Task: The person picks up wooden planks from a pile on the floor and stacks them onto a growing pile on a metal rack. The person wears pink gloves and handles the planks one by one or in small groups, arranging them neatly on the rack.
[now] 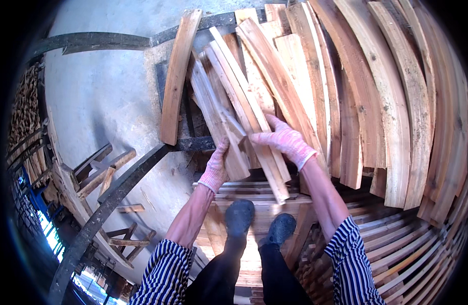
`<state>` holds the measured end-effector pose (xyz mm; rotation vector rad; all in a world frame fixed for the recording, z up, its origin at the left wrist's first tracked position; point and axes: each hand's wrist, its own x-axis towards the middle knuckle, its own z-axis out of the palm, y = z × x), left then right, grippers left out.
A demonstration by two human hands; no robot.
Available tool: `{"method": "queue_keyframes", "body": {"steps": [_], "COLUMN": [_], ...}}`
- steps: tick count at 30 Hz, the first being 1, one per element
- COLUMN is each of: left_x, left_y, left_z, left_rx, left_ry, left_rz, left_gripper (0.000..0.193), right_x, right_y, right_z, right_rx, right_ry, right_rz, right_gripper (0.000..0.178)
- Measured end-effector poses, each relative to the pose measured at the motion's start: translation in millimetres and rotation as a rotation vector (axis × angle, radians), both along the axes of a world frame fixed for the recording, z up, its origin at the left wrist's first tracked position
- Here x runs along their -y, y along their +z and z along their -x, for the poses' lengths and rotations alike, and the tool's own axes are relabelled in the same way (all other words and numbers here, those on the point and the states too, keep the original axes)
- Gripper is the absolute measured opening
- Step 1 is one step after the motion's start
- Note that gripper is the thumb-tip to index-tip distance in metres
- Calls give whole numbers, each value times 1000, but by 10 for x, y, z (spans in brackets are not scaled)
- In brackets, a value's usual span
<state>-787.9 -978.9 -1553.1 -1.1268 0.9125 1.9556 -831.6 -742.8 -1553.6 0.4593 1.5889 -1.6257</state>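
Both my hands wear pink-and-white knit gloves. My left hand point(217, 165) is closed on the lower left edge of a wide wooden board point(211, 109), its far end pointing away from me. To the right, my right hand point(291, 143) grips a narrower wooden board point(254, 114), with the thumb laid across its top. The two boards lie close together at a slant, and the fingertips under them are hidden. Beyond my right hand rests another long board point(279, 76). A separate plank point(179, 81) lies further left over a dark frame point(193, 144).
Long rough boards point(386, 96) lie side by side on the right. Below them is a stack of thin strips point(406, 254). My shoes point(239, 217) stand on stacked wood. A curved dark rail point(112, 198) crosses the left, above a concrete floor point(104, 96) with wooden trestles point(104, 170).
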Motion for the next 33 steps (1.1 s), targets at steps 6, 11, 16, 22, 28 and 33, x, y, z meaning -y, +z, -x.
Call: {"method": "queue_keyframes", "body": {"steps": [6,11,16,22,28,33], "left_x": [-1,-178,-246,-333,-508,-531], "left_y": [-70,-176,-167,58,365,472], "left_z": [-135,-204,-194,-331,-537,-507], "left_rx": [17,-22,-56,-83,-79,-102], "left_ry": [-1,97,-40,22,209,191], "left_rz": [-66,-123,-106,-53,-155,-225], "left_gripper": [80,72,71,72,68,66], "right_x": [260,304,119,276,184,90], "right_y": [297,340,278,570,810,712], "right_z": [169,187,67,-2,-172,-453], "right_rx": [-12,20,62,23,144,209], "right_ry": [332,341,146,355,283,62], "right_rz": [-385,-451,-249,-510,-495,-254], "right_gripper": [121,106,114,121,118,113]}}
